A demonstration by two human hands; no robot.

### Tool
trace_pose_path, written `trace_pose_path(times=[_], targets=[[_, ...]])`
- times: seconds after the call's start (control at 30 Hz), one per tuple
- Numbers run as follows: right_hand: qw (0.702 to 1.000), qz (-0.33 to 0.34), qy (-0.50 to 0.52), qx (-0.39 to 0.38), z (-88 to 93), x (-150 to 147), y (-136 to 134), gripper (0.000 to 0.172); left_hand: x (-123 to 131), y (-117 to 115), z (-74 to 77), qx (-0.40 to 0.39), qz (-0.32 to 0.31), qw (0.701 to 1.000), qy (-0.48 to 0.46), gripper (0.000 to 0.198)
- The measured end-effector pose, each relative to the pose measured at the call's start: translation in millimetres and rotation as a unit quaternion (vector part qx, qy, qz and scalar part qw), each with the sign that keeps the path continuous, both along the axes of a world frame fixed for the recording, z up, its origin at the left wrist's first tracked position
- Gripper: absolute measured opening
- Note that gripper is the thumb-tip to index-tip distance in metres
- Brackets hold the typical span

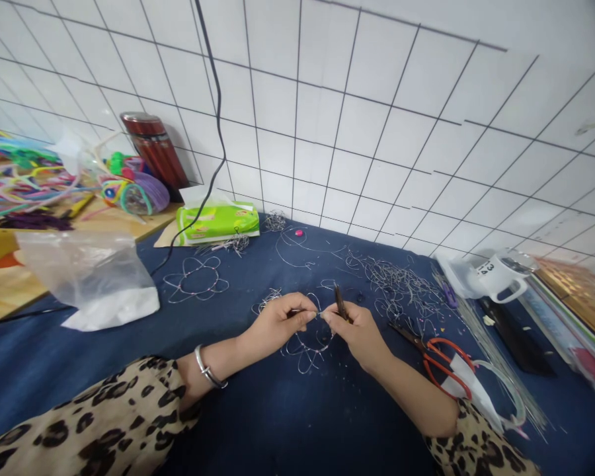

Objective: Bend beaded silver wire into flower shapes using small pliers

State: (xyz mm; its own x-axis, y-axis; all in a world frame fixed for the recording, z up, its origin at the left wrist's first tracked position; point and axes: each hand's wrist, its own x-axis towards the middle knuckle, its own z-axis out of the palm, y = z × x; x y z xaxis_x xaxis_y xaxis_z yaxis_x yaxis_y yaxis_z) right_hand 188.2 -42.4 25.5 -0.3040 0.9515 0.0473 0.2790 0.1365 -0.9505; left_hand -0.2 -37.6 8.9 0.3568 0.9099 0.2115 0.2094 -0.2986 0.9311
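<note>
My left hand (pixel 285 318) pinches the thin wire of a flower-shaped wire piece (pixel 302 350) between thumb and fingertips. Facing it, my right hand (pixel 359 334) is closed, with its thumb and finger pinching the same wire. A pair of dark pliers (pixel 341 304) is tucked in that hand, narrow jaws pointing up and away. Looped petals and small pale beads of the piece hang below both hands. The fingertips nearly meet, so the exact joint in the wire is hidden. Farther left lies a finished-looking wire flower (pixel 197 280) with looped petals.
Tangled wire scraps (pixel 401 284) lie to the right, near orange-handled scissors (pixel 441 363) and straight wires (pixel 506 370). A green tissue pack (pixel 218 223), plastic bag (pixel 94 277) and red thermos (pixel 155 149) stand left. A white mug (pixel 500 277) is far right. A black cable (pixel 218 119) hangs down.
</note>
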Motion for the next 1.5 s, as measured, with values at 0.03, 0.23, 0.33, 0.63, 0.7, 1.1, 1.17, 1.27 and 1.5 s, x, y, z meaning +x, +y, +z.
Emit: trace_pose_path(times=[0.03, 0.23, 0.33, 0.63, 0.7, 1.1, 1.17, 1.27, 1.5], targets=[[1.000, 0.000, -0.005, 0.000, -0.3, -0.2, -0.3, 0.020, 0.2, 0.2, 0.0, 0.027, 0.004, 1.000, 0.012, 0.014], [1.000, -0.003, -0.017, -0.025, -1.5, -1.3, -0.4, 0.018, 0.7, 0.6, 0.4, 0.198, 0.040, 0.977, 0.069, 0.012], [0.999, -0.004, -0.021, -0.034, -1.2, -2.4, -1.0, 0.018, 0.6, -1.1, 1.2, 0.242, 0.050, 0.963, 0.109, 0.016], [0.999, -0.002, -0.009, -0.047, 1.9, -4.1, -3.5, 0.018, -3.4, -3.6, 5.0, 0.326, 0.080, 0.923, 0.188, 0.017], [0.999, -0.001, -0.008, -0.044, 2.1, -3.7, -3.2, 0.017, -3.4, -4.4, 5.7, 0.301, 0.070, 0.934, 0.178, 0.016], [0.999, -0.001, -0.036, -0.001, 0.8, -0.7, -3.0, 0.023, 0.3, -5.6, 4.4, 0.156, 0.059, 0.982, 0.087, 0.011], [0.999, -0.008, -0.037, -0.001, 0.3, -0.8, -3.3, 0.023, 0.3, -5.0, 2.0, 0.149, 0.045, 0.984, 0.081, 0.012], [1.000, -0.008, -0.027, -0.012, -1.0, -1.6, -3.2, 0.025, 0.8, -4.5, 0.5, 0.143, 0.037, 0.986, 0.078, 0.012], [0.999, 0.000, -0.005, -0.049, -2.3, -3.8, -3.1, 0.025, 4.9, -5.6, 1.1, 0.125, 0.045, 0.990, 0.053, 0.010]])
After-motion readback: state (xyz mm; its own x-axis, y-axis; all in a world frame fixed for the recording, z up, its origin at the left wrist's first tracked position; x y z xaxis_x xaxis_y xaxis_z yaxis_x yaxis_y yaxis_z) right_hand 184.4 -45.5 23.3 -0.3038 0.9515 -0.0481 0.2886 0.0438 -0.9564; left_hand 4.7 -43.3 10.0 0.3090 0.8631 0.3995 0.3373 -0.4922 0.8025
